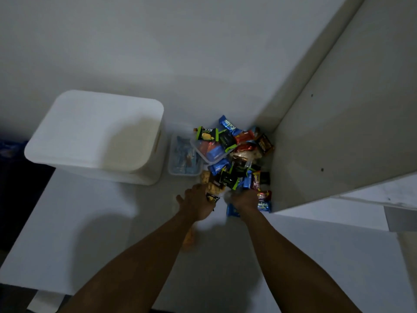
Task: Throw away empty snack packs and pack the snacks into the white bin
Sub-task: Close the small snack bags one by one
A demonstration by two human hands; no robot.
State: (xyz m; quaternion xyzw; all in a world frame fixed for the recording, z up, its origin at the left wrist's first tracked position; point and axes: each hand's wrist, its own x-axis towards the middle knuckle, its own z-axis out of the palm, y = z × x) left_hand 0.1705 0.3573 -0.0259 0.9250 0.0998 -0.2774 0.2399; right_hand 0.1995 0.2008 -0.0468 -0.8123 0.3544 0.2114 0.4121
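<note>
Packs of snacks in bright foil [234,159] lie heaped at the worktop's [90,222] far right corner, near the white plastic bin [97,136]. They are probably light, soft and slippery, so pinch a sealed edge. The left hand [196,203] and right hand [244,199] reach into the heap, but whether either has a grip cannot be told.

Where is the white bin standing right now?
In the head view the white bin stands at left on the table, just left of a clear container and the snack pile.

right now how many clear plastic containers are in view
2: a flat container beside the white bin, a tilted container on the snack pile. Others may be hidden under it.
</note>
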